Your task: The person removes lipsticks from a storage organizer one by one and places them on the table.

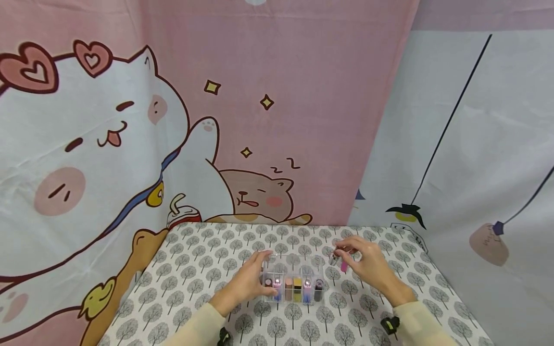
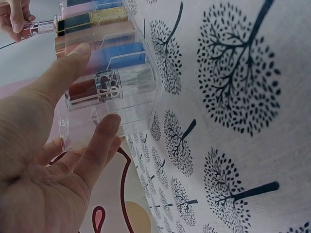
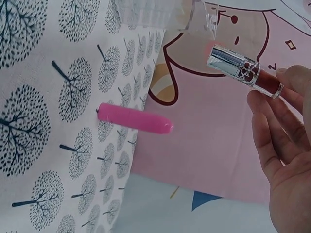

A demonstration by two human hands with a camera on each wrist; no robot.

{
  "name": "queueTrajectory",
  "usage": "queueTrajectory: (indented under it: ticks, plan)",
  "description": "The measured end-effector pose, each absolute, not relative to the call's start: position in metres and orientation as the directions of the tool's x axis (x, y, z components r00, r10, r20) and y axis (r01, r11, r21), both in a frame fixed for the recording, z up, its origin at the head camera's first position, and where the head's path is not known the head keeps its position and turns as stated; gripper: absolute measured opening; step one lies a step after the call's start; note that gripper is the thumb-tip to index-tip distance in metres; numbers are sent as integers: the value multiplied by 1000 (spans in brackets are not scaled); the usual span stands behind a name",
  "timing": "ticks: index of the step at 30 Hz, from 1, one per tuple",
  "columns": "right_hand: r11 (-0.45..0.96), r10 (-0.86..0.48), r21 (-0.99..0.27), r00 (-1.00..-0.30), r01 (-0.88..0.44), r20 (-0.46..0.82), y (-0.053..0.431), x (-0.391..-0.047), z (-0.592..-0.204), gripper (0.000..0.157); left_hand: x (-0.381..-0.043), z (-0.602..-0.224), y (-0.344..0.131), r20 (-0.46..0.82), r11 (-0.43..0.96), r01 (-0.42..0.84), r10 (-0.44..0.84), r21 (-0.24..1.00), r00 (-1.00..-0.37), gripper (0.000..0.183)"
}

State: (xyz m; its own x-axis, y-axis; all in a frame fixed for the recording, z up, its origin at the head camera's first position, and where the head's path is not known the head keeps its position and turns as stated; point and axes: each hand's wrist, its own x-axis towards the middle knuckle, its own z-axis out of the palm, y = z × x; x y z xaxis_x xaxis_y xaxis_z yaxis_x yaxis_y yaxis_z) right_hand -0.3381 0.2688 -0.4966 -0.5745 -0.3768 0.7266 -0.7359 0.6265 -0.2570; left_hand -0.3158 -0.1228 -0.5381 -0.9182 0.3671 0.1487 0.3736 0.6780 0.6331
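Lip gloss tube (image 3: pixel 245 72) pinched in the right hand (image 1: pixel 368 262), raised to the right of the clear case (image 1: pixel 291 265).
Nearest on the counter (image 1: pixel 242 327), cosmetics (image 1: pixel 297 290) line the case's front row; the left hand (image 1: pixel 246 278) grips its left end, thumb in front, fingers round behind. Beyond its right side, the right grip holds the tube's dark red end between thumb and fingertips; the long axis slants, silver cap down and slightly caseward, an offset that seems to matter most. A pink tube (image 1: pixel 344 265) appears upright near that hand; behind hangs the printed backdrop (image 1: pixel 329 120).
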Motion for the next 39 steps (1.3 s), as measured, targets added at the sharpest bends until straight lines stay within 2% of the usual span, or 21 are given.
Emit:
queueTrajectory:
  ticks: [23,39]
  plan:
    - [733,-292,-246,-620,-634,728,302,-348,-503,27,-314,-535,-123,160,677,383,369,628,-915,123]
    - [741,-275,-259,-631,-620,725,323,-349,-508,30,-315,-537,-123,159,680,387,374,622,-913,121]
